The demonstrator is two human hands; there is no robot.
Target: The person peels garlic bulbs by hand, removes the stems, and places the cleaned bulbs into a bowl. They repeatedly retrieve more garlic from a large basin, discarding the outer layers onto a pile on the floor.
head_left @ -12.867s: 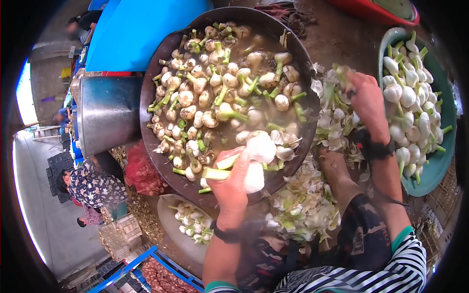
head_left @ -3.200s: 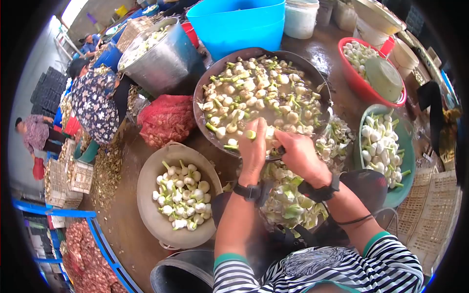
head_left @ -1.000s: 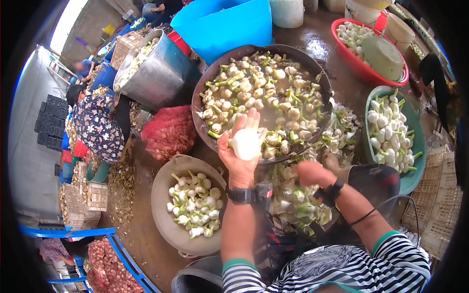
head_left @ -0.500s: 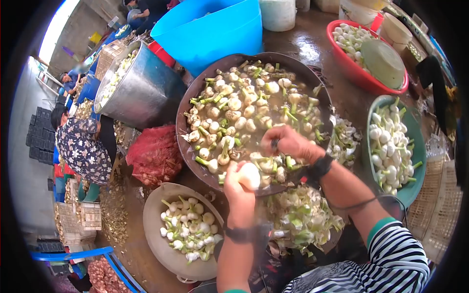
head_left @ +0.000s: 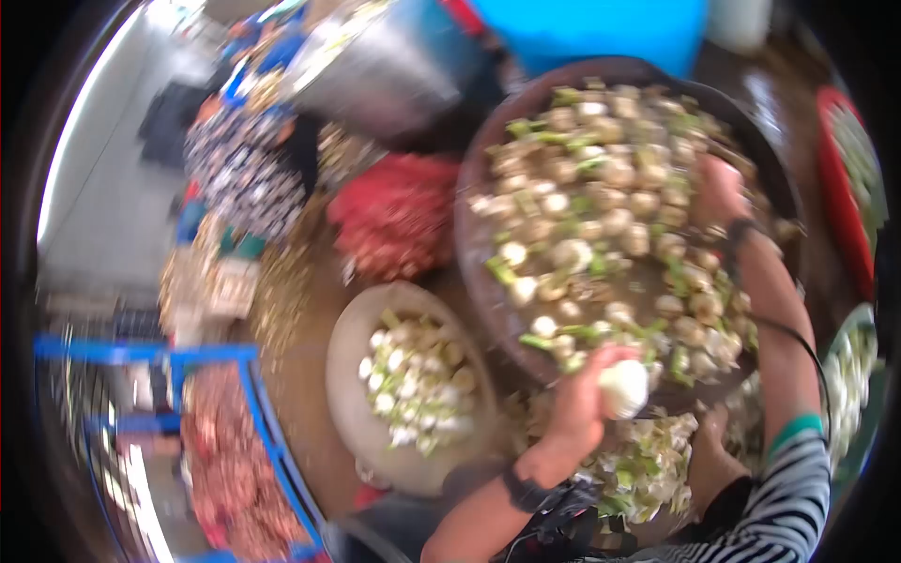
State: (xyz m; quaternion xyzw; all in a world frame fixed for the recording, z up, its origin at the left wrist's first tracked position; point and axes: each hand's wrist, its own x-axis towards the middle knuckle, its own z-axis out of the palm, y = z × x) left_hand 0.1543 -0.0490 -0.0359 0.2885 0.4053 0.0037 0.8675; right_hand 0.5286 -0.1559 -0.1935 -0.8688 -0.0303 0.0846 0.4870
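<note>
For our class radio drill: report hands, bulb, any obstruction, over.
Left hand: gripping white bulb. Right hand: over basin, blurred, grip unclear. Loose bulbs crowd basin; nothing visibly blocks either hand.

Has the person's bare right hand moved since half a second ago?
Yes: judged against the round, dark brown basin, the bare right hand has moved rightward and farther forward.

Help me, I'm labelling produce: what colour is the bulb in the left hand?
White; the bulb shows best in the head view.

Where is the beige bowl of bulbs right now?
In the head view, the beige bowl sits lower left of centre, beside the large dark basin and below the red sack.
</note>
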